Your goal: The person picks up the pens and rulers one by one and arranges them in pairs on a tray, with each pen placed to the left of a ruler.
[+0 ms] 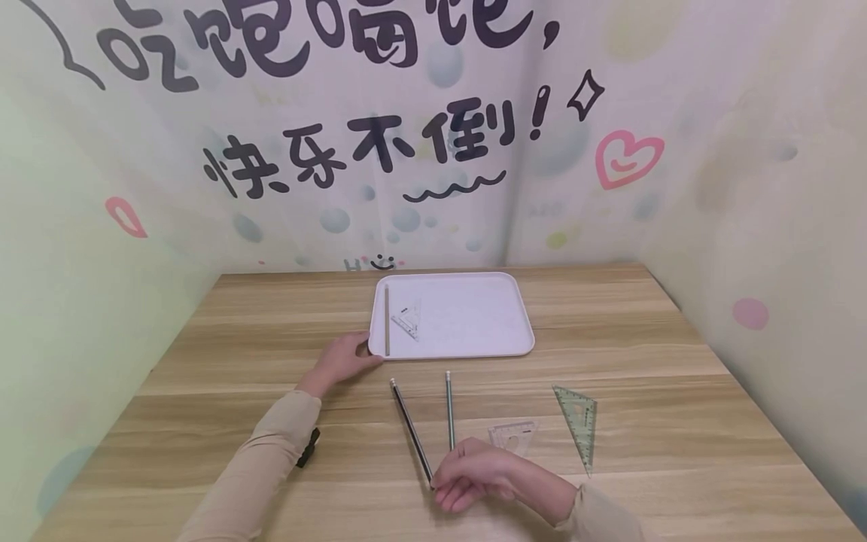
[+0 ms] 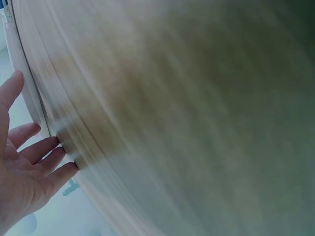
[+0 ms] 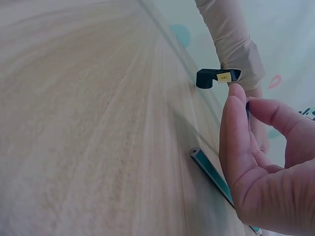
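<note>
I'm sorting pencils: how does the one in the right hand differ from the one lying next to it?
Colour: the held pencil looks black, the other pencil green. State: the right hand pinches the held pencil at its near end; the other pencil lies on the table. Pose: in the head view the held pencil slants, while the other pencil runs nearly straight up the picture. Both have a pale tip at the far end.

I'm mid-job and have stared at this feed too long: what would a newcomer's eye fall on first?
Probably the big dark lettering on the back wall. Then the white tray below it, the left hand touching its near left corner. Nearer, the right hand pinches a dark pencil by its near end.
</note>
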A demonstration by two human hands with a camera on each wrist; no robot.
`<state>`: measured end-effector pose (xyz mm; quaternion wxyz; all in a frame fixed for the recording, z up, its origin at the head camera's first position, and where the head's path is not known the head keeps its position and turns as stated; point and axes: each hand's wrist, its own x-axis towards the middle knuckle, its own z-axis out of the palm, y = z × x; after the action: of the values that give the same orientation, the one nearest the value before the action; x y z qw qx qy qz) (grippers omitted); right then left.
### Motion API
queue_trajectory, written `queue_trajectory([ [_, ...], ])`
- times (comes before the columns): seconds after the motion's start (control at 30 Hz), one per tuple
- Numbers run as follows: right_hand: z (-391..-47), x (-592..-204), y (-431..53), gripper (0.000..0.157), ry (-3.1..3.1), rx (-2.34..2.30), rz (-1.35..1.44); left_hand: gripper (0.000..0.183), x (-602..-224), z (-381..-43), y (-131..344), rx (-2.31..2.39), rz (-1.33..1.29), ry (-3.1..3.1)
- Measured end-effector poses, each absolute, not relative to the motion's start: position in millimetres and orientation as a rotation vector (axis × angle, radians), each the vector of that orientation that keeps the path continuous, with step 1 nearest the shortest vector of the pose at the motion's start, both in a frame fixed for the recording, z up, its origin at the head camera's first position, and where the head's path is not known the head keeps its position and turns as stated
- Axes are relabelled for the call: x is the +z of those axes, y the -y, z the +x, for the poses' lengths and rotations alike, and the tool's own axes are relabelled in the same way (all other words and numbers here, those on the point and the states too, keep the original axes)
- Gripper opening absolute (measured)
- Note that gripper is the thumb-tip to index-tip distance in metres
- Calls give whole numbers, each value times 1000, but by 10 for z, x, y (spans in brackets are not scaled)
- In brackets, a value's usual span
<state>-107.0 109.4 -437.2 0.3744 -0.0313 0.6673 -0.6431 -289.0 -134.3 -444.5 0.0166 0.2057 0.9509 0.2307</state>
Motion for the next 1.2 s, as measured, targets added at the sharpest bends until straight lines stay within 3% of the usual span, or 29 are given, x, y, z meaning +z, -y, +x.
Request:
queue_trajectory([
  [1.0,-1238,-4228,-1148,22,-1751,-1644,-137,52,-4455,-2892,1370,756,690,-2962],
  [1.2,-1285,-4199,-1154,23,-1817,-1616,-140,60,-4483,-2917,1399,777,739,-2966],
])
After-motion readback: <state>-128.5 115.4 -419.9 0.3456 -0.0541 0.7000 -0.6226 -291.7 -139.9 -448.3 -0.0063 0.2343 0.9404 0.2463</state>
